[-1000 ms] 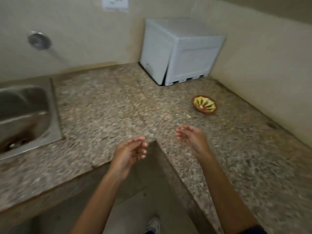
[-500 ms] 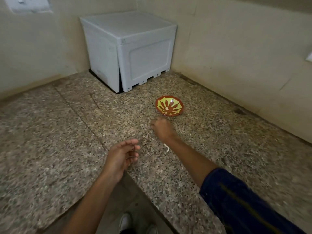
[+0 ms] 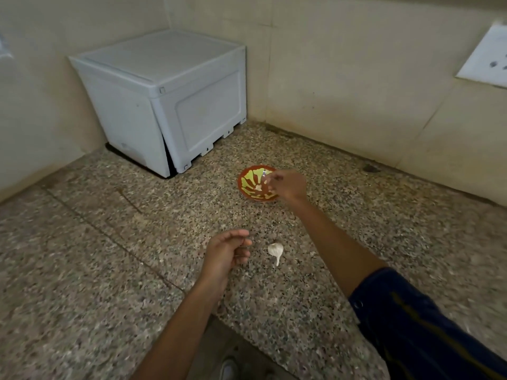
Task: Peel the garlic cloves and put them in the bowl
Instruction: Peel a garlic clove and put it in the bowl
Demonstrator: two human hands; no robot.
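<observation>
Over the bowl (image 3: 253, 183) now, our right hand (image 3: 288, 186) has reached from the counter, fingertips pinched; whether on a clove we cannot tell. Left hand (image 3: 226, 252) hangs loosely curled, holding nothing. Garlic (image 3: 275, 250) waits beside it on speckled granite (image 3: 109, 256), grey box (image 3: 167, 102) cornered.

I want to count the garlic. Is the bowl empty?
Not empty: a small pale piece lies inside the red-and-yellow patterned bowl. Whether it's peeled garlic, cannot tell.
</observation>
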